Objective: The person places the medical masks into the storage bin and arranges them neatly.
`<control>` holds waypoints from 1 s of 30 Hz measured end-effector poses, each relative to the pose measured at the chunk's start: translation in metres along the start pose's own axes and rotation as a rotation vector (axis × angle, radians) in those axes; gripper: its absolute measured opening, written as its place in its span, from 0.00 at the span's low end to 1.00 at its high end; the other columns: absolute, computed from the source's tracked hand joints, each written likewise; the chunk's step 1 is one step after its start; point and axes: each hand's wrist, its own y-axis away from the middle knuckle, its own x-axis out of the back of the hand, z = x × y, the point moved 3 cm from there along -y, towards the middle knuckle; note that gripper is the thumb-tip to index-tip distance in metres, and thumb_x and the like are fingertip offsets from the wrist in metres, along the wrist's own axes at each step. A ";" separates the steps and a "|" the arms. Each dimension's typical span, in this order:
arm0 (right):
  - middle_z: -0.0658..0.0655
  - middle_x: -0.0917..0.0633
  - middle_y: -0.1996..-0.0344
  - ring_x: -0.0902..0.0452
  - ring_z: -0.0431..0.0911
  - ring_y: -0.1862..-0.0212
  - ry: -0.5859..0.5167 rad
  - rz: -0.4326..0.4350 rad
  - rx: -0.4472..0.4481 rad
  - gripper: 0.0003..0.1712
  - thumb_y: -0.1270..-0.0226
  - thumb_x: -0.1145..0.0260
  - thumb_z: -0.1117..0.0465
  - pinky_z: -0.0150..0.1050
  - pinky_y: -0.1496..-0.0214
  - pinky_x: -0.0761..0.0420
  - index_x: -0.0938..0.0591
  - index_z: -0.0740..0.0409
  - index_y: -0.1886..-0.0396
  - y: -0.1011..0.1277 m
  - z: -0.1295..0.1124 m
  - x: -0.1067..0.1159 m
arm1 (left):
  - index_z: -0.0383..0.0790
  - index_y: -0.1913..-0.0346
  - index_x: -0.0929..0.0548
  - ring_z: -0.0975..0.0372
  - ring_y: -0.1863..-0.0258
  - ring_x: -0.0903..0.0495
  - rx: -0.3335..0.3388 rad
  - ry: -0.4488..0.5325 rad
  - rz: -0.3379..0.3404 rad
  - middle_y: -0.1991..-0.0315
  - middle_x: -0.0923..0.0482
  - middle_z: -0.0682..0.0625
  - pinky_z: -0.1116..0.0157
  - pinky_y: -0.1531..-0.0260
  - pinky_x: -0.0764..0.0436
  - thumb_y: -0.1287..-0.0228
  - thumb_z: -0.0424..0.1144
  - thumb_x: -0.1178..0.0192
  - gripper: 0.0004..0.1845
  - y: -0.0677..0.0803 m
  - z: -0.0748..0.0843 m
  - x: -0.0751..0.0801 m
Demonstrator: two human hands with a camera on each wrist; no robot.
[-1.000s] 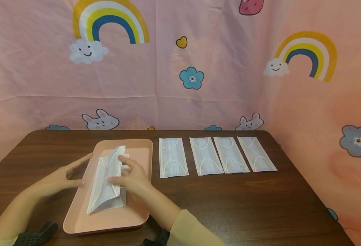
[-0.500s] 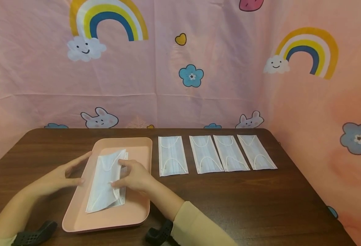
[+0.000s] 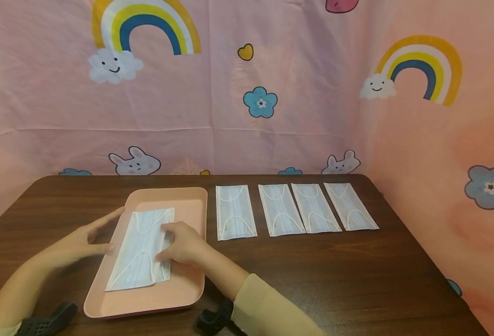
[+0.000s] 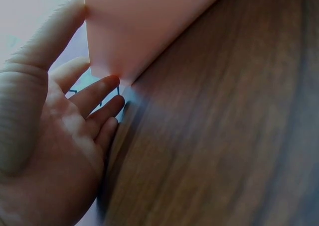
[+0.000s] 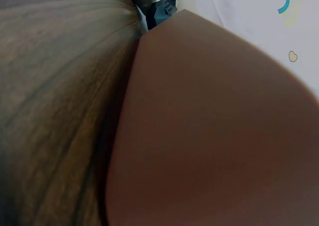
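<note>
Here the white pleated mask [image 3: 139, 249] lies flat in the pink tray [image 3: 146, 298]

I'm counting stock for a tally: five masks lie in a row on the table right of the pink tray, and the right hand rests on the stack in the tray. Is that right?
Not quite: the head view shows four masks in the row on the table, not five. The rest holds: they lie right of the pink tray, and the right hand rests on the stack of masks in it.
</note>
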 end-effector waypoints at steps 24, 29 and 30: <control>0.44 0.26 0.63 0.33 0.34 0.65 0.260 0.049 0.088 0.37 0.53 0.20 0.55 0.24 0.64 0.32 0.21 0.44 0.39 0.006 -0.007 -0.002 | 0.52 0.23 0.50 0.84 0.38 0.54 0.034 0.065 0.014 0.27 0.53 0.65 0.26 0.49 0.59 0.38 0.31 0.41 0.44 0.002 0.000 -0.001; 0.43 0.25 0.67 0.32 0.32 0.67 0.249 0.012 0.288 0.34 0.49 0.22 0.54 0.21 0.65 0.34 0.21 0.46 0.40 0.012 -0.006 0.008 | 0.52 0.23 0.50 0.84 0.38 0.53 0.023 0.053 0.011 0.27 0.51 0.65 0.25 0.50 0.58 0.39 0.30 0.41 0.44 0.000 -0.002 -0.001; 0.42 0.25 0.67 0.32 0.32 0.69 0.239 0.009 0.334 0.33 0.49 0.22 0.55 0.20 0.66 0.34 0.21 0.47 0.40 0.013 -0.006 0.010 | 0.51 0.23 0.50 0.84 0.38 0.53 0.021 0.052 0.009 0.28 0.51 0.65 0.26 0.50 0.57 0.39 0.30 0.41 0.44 0.000 -0.002 -0.001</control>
